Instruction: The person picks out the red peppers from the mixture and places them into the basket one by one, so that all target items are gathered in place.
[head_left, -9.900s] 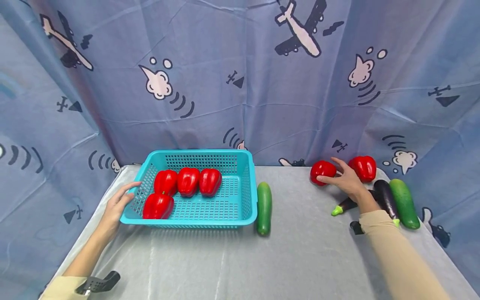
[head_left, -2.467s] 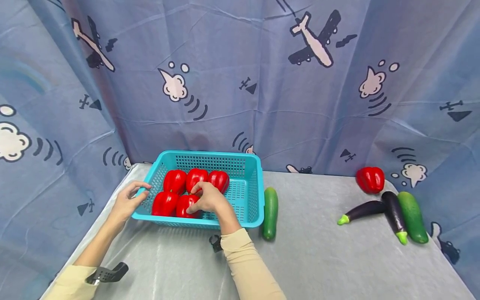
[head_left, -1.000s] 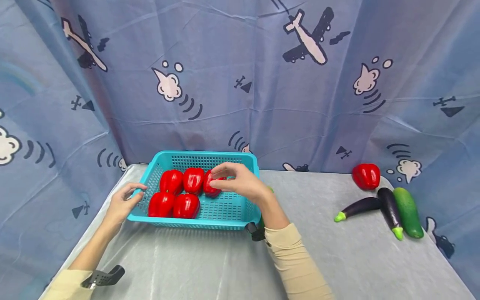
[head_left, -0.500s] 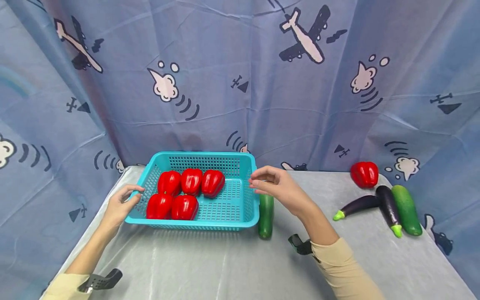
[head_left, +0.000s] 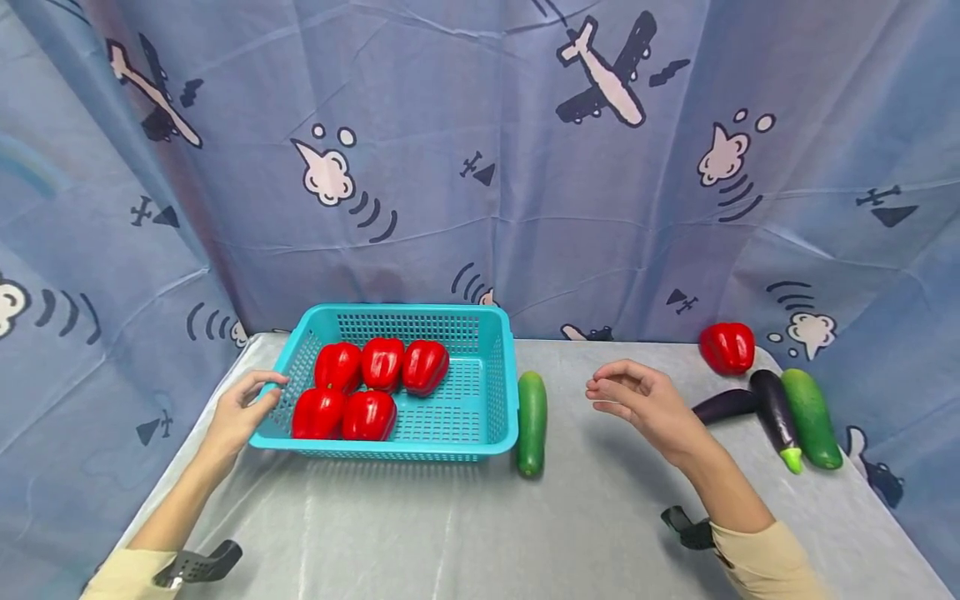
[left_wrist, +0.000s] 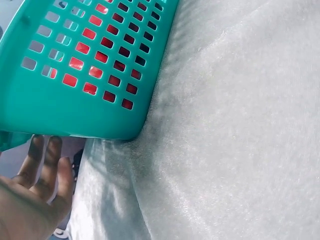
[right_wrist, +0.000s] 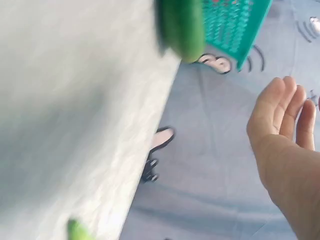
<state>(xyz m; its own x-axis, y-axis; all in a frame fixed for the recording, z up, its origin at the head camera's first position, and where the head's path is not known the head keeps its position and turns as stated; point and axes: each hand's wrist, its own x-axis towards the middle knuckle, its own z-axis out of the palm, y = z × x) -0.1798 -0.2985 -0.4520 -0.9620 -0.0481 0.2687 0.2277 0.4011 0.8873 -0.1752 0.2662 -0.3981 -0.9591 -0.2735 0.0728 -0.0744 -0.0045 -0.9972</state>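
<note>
Several red bell peppers (head_left: 426,367) lie in the left and middle of a turquoise plastic basket (head_left: 390,451). My left hand (head_left: 238,410) is at the basket's left side, its fingertips touching the rim; the left wrist view has these fingers (left_wrist: 52,162) fairly straight against the basket's outer edge. My right hand (head_left: 643,408) hangs above the table between a cucumber (head_left: 532,425) and the vegetables on the right, fingers loosely bent, holding nothing. One red bell pepper (head_left: 727,348) rests at the back right. Beside it lies a small eggplant (head_left: 726,406), its stem end hidden by my right hand.
A larger eggplant (head_left: 776,412) and a second cucumber (head_left: 812,419) lie side by side near the right edge of the grey cloth-covered table (head_left: 480,533). A blue printed curtain (head_left: 420,167) hangs behind the table and at both sides.
The bell pepper near my right hand at first was set in the basket's front row and let go. My right hand then moved out rightward over the cucumber. My left hand stayed at the rim.
</note>
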